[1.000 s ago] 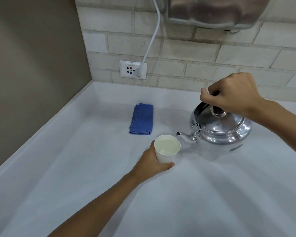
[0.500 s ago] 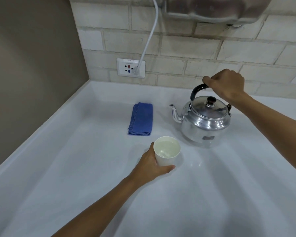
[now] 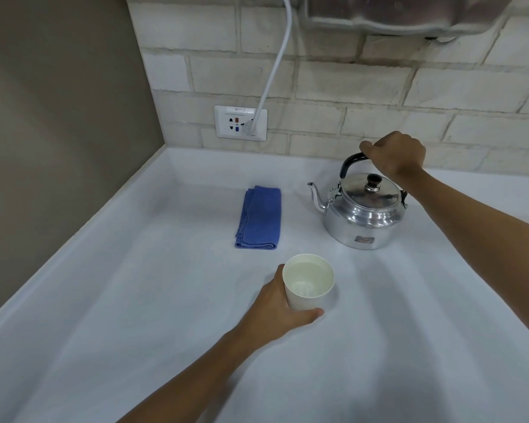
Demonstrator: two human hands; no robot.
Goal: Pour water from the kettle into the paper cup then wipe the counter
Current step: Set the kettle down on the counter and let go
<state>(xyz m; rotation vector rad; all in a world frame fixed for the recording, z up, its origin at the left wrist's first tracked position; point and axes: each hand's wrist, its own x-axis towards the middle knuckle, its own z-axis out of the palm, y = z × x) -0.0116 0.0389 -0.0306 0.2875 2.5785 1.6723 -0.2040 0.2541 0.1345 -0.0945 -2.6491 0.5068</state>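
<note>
Head view: a white worktop [image 3: 135, 300] set in a corner, a pale brick wall behind and a plain brown wall to the left
Left hand [image 3: 277, 309]: curled round the near-left side of the paper cup [image 3: 308, 282], thumb lying along the base; the cup stands upright on the worktop in the foreground, with water visible inside
Right hand [image 3: 393, 154]: closed over the top of the kettle's black handle [image 3: 350, 161]; fingers wrapped round it from above
Kettle [image 3: 364, 215]: polished metal, sitting upright on the worktop behind and to the right of the cup, well apart from it; lid on, dark knob [image 3: 373, 180] on top; spout [image 3: 316, 196] pointing left towards the cloth
Cloth [image 3: 258, 218]: blue, folded into a narrow rectangle, lying flat on the worktop to the left of the kettle and behind the cup; touching neither
Wall: a white socket plate [image 3: 240, 123] with a white cable [image 3: 274, 71] plugged in, running up out of view; a metal fixture [image 3: 409, 10] at the top edge, blurred
</note>
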